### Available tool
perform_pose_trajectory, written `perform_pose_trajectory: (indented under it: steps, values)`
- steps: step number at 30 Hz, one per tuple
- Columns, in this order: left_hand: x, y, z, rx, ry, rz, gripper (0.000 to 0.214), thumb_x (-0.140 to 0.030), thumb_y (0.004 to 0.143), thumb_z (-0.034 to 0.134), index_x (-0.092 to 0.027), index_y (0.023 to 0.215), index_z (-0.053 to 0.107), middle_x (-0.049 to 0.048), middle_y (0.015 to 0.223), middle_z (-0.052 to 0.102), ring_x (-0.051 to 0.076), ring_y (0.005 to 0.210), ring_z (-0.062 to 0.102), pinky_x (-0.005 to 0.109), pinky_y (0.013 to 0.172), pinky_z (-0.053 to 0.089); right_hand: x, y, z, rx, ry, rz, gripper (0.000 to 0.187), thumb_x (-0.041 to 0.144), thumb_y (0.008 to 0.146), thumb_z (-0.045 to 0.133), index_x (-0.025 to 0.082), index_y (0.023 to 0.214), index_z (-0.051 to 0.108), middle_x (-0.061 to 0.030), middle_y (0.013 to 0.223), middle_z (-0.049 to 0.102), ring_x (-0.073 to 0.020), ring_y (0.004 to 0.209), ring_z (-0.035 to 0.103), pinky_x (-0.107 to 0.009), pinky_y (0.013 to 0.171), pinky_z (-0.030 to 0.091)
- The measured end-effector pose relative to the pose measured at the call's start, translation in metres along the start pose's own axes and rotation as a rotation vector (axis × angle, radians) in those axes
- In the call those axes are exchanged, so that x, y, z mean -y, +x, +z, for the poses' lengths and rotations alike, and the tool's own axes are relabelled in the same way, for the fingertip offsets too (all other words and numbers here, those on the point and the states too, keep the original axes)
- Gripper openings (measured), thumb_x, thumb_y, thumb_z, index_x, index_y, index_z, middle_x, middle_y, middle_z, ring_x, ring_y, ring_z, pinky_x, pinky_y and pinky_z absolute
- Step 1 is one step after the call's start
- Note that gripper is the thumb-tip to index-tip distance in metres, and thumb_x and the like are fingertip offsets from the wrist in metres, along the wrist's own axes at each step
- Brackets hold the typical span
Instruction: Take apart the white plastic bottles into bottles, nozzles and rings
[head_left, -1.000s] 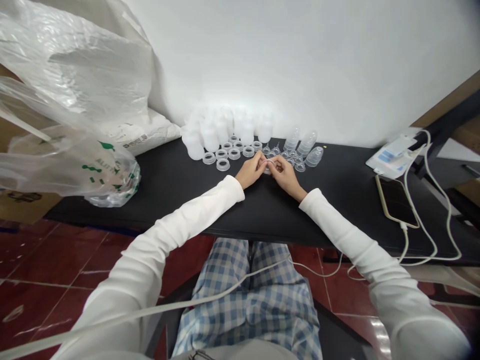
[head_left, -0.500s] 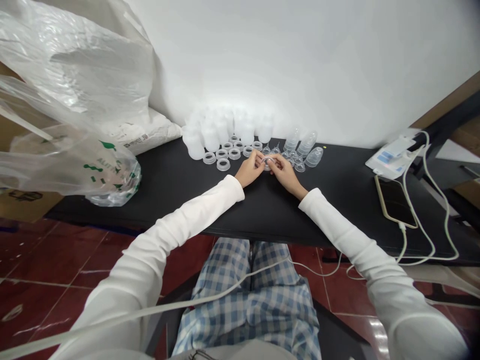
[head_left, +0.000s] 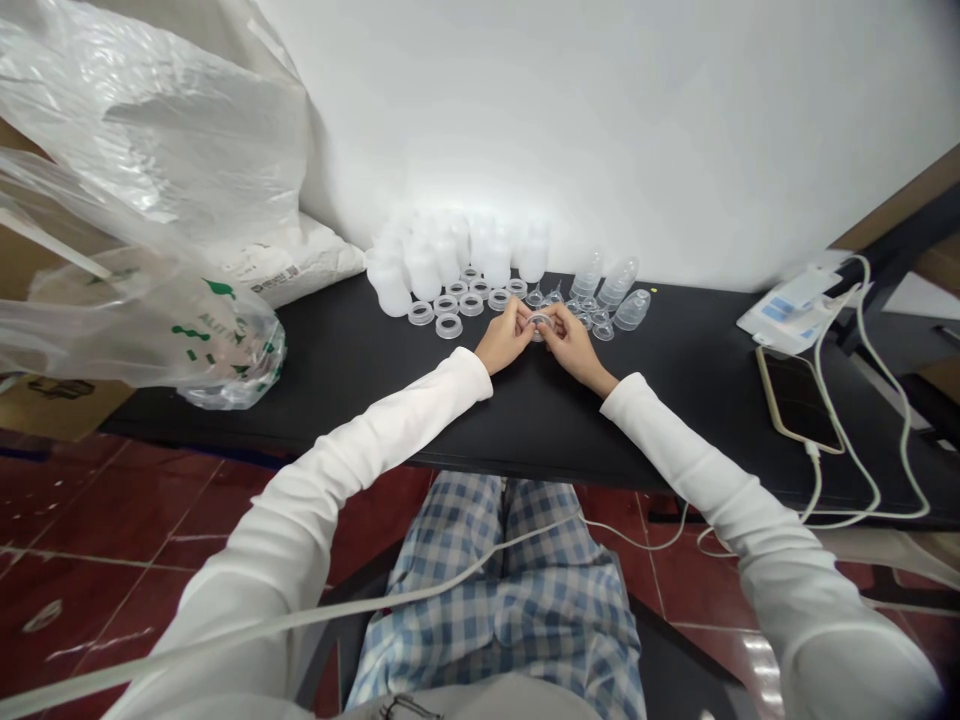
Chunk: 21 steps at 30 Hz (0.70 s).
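Observation:
Between both hands is a clear bottle ring [head_left: 538, 320], its far rim showing above the fingers. My left hand [head_left: 505, 337] pinches its left side and my right hand [head_left: 568, 346] grips its right side; whether a nipple sits inside it is too small to tell. Several loose clear collar rings [head_left: 448, 326] lie just left of my left hand. Close by my right hand stand several clear bottle nipples [head_left: 602, 328] and several transparent dome caps [head_left: 631, 310]. Frosted white bottles [head_left: 422, 270] are grouped behind the rings.
A black table [head_left: 360, 390] runs along a white wall. Plastic bags [head_left: 232, 345] and a white sack [head_left: 300, 265] fill the left side. On the right lie a phone [head_left: 801, 400] with a charging cable and a white power strip [head_left: 787, 310]. A cable [head_left: 420, 597] crosses my lap.
The view has shifted slightly, so things on the table sit a little farther right. Both hands keep their grip on the ring, with only slight finger movement.

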<state>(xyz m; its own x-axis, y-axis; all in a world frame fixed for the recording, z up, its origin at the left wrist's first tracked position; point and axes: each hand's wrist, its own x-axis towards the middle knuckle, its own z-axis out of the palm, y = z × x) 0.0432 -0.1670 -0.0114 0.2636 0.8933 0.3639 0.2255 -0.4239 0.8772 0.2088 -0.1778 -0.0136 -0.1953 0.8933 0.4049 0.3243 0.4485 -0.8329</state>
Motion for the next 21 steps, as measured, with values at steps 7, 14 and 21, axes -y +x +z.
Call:
perform_pose_trajectory:
  steps: [7,14,21]
  values:
    - [0.0005,0.0015,-0.0014,0.018,-0.050,-0.054,0.028,-0.014,0.081,0.068,-0.021,0.093,0.044,-0.0059,0.074,0.056,0.010,0.066,0.054,0.027,0.071,0.044,0.0040,-0.0022,0.0001,-0.022,-0.066,-0.025,0.037,0.056,0.094,0.055,0.021,0.104,0.063,-0.0028,0.088,0.066,-0.0156,0.069,0.055,-0.032,0.068,0.047]
    - [-0.0003,-0.0022,0.0006,0.034,-0.031,-0.051,0.029,-0.014,0.078,0.068,-0.022,0.086,0.041,-0.0096,0.065,0.048,0.009,0.060,0.049,0.025,0.065,0.040,0.0058,-0.0038,0.0012,-0.049,-0.120,-0.048,0.031,0.052,0.092,0.058,0.021,0.094,0.065,-0.0016,0.077,0.064,-0.0146,0.065,0.051,-0.029,0.064,0.043]
    - [0.0011,-0.0011,0.0001,0.019,-0.087,-0.083,0.028,-0.012,0.079,0.070,-0.021,0.086,0.044,-0.0090,0.066,0.050,0.008,0.062,0.051,0.025,0.069,0.042,0.0072,-0.0033,-0.0004,-0.015,-0.128,-0.016,0.032,0.052,0.093,0.058,0.021,0.097,0.065,0.0005,0.075,0.060,-0.0139,0.065,0.049,-0.029,0.065,0.042]
